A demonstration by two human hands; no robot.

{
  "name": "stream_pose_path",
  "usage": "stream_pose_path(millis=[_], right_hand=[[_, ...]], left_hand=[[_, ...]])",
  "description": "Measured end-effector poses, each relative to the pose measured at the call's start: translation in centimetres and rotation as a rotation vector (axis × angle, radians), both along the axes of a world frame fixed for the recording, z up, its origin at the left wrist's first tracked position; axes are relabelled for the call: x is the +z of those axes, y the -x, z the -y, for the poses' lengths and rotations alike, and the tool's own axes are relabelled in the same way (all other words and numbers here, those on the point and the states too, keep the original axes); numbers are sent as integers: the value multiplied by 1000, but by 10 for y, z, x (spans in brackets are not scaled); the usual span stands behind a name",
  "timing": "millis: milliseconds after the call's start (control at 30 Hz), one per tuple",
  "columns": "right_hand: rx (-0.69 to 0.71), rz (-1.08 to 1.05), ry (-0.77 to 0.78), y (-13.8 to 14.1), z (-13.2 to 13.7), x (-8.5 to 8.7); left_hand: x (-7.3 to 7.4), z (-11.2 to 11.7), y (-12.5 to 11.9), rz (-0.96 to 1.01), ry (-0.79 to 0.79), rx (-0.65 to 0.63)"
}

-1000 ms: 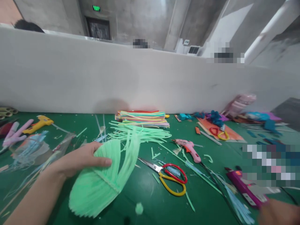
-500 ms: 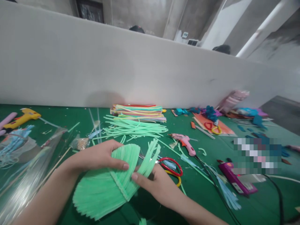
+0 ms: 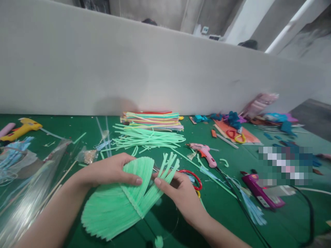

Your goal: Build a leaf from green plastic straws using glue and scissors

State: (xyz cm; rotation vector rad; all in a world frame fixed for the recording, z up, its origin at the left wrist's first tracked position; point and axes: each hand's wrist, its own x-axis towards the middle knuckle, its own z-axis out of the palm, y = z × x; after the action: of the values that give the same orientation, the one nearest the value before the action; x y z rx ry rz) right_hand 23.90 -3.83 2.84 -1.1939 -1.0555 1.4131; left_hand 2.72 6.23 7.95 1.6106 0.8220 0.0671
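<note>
One fan of green fuzzy strips (image 3: 106, 213), held in two places above the tabletop (image 3: 222, 206), toward its near edge.
Nearest shows a small green tuft (image 3: 158, 241); above it, the left hand (image 3: 117, 172) pinches the fan between thumb and fingers, while the right hand (image 3: 179, 193) pinches its loose ends (image 3: 173, 168). Beyond come partly hidden red-and-yellow-handled scissors (image 3: 198, 181), a pink glue gun (image 3: 206, 155), loose green strips (image 3: 150, 137) and, along the far edge, a multicoloured bundle (image 3: 155, 119).
</note>
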Motion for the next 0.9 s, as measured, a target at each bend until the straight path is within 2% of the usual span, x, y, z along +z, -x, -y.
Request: stream_pose_path(millis=[167, 333, 500, 700, 900], right_hand=[[-101, 130, 9, -2, 1, 2], [-179, 165, -42, -5, 5, -2], [-104, 65, -32, -5, 3, -4], [-56, 12, -63, -4, -5, 10], [-25, -253, 85, 0, -15, 12]], left_hand=[[-6, -3, 3, -59, -38, 40], [-4, -2, 4, -131, -79, 65], [-1, -1, 0, -82, -42, -8], [-3, 1, -5, -127, -93, -16], [-2, 3, -4, -128, -104, 11]])
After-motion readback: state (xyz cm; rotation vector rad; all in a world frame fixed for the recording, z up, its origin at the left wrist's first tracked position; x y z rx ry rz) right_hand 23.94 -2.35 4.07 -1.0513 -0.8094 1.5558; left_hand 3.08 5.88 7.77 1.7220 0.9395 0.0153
